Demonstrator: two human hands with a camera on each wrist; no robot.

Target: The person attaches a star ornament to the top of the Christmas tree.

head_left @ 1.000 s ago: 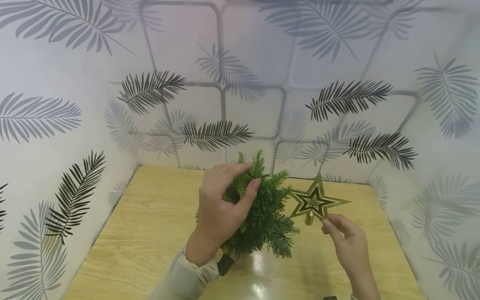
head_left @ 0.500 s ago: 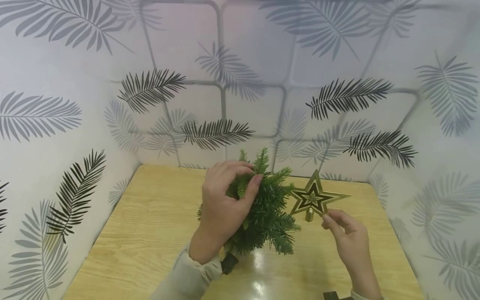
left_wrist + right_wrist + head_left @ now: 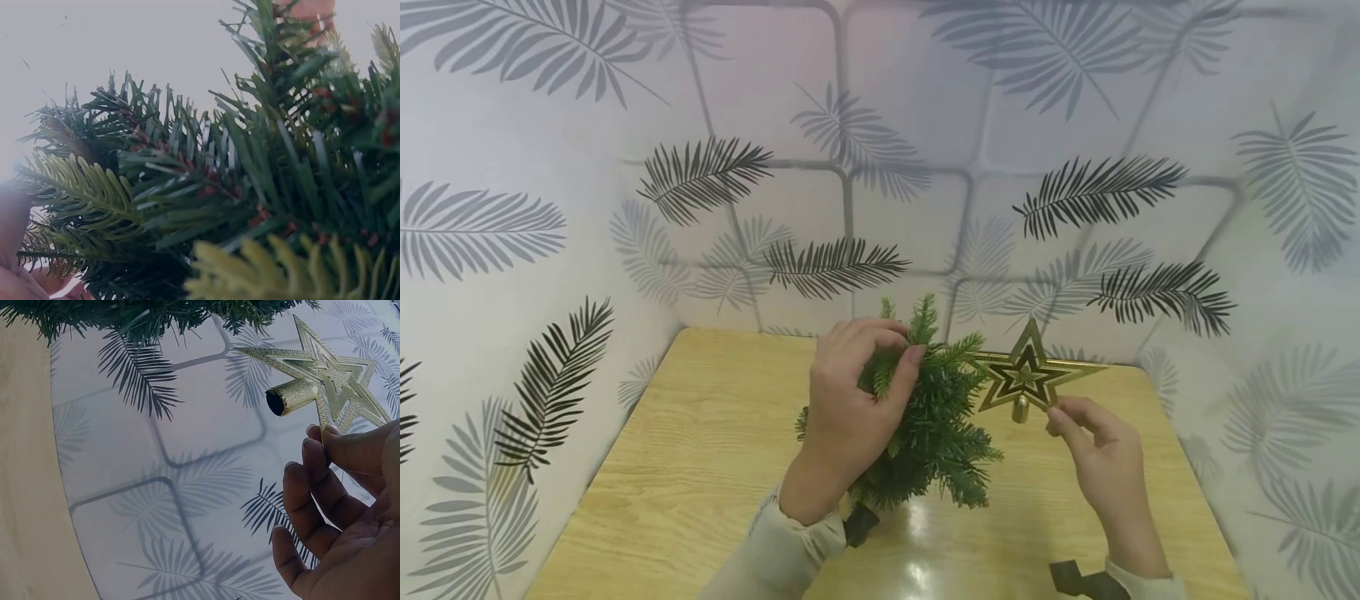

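A small artificial Christmas tree (image 3: pixel 936 433) with green needles stands at the middle of the table. Around its upper sprigs my left hand (image 3: pixel 853 408) curls, thumb and fingers pinching near the top; the exact contact is partly hidden. Green branches (image 3: pixel 181 181) fill most of the left wrist view. To the right of the tree, my right hand (image 3: pixel 1108 471) pinches a gold star tree topper (image 3: pixel 1028 377) by one lower point. In the right wrist view the star's hollow tube (image 3: pixel 292 397) faces the tree side, apart from the branches, and the other fingers are loosely bent.
The tree rests on a light wood-grain table (image 3: pixel 700 433). Walls patterned with grey and black feather leaves (image 3: pixel 835 268) rise behind and at both sides. Dark straps (image 3: pixel 861 525) show at both wrists.
My right hand has raised the star topper slightly, away from me and up toward the treetop's height. My left hand has shifted a little to the right with the treetop.
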